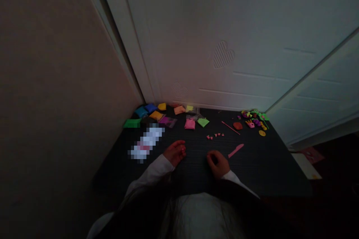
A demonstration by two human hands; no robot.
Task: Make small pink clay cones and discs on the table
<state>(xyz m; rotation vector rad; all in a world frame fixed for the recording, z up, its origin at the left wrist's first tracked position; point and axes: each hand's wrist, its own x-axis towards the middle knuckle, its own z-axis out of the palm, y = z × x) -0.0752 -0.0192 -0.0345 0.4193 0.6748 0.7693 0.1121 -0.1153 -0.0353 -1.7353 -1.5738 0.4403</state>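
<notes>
- Right grip (218, 163) is curled round; whether it holds something, I cannot tell.
- Left grip (175, 153) is half-curled, one small pink bit (183, 149) at its fingers; firmness unclear.
- One flat, pink knife-shaped tool (236, 150), near right grip.
- Five small pink pieces (215, 135), loosely rowed.
- One thin stick (230, 127).

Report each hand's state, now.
Left hand: partly curled, apparently with a small pink piece; whether gripped cannot be told.
Right hand: loosely curled; whether it holds anything cannot be told.
</notes>
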